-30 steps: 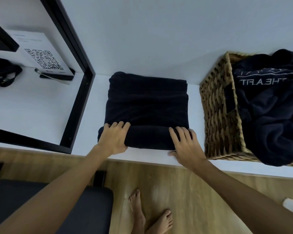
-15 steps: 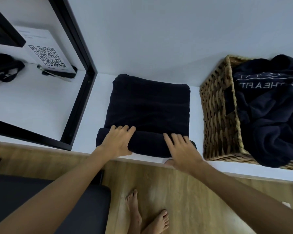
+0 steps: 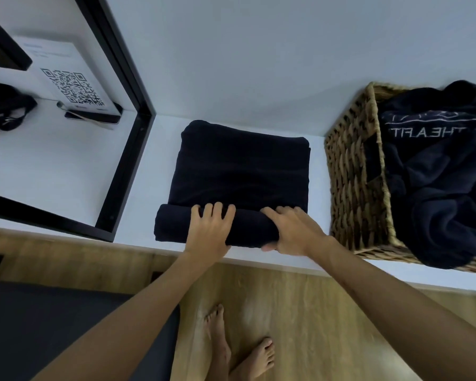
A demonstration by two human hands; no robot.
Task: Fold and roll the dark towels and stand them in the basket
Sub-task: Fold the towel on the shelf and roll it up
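- A folded dark towel (image 3: 239, 171) is laid on the white desk (image 3: 138, 204), with its near edge rolled into a short cylinder, the roll (image 3: 173, 226), that lies along the desk's front edge.
- The roll's long axis is seen to run from left to right, crosswise to both forearms; the unrolled flat part stretches straight away from the grip toward the wall.
- The left hand (image 3: 210, 229) is set on top of the roll near its middle, with the fingers curled over the far side and the thumb under the near side; it is closed around the roll.
- The right hand (image 3: 293, 231) is clasped on the roll's right end in the same manner, with the fingers draped over the top and the thumb tucked beneath at the desk's edge.
- Both hands are equally near; neither has to reach, as the roll is directly beneath them.
- The coming move is judged to be a push forward, away from the body, so that the flat part ahead of the grip is wound in.
- The wicker basket (image 3: 352, 171) stands to the right of the grip, nearer the right hand, close beside the towel but not touching it.
- A loose, unfolded dark towel (image 3: 434, 182) with pale lettering is heaped in the basket and spills over its near rim.
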